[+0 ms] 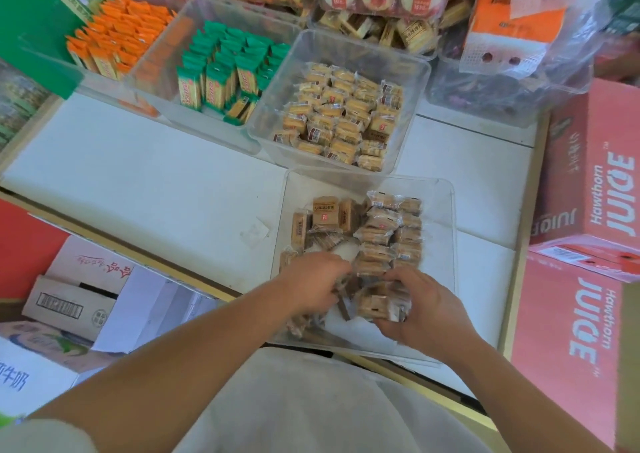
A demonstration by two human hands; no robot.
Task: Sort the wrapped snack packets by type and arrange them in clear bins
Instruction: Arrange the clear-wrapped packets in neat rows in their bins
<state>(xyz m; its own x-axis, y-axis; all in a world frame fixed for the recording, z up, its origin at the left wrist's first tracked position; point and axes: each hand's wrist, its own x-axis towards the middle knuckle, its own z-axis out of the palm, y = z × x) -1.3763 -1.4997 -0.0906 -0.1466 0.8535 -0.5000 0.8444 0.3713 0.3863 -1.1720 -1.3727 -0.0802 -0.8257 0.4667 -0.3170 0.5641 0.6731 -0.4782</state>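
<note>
Left grip (311, 284) and right grip (417, 302) apparently clutch packets (375, 305) in near bin (439, 262).

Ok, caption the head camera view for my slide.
Left hand and right hand gather brown snack packets in the nearest clear bin.

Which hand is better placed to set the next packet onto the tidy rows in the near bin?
Right hand, probably: it grips clear-wrapped packets close beside the tidy rows; the left hand lies farther left.

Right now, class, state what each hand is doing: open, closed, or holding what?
Left hand: blurred, grip cannot be told.
Right hand: closed on clear-wrapped biscuit packets.
</note>
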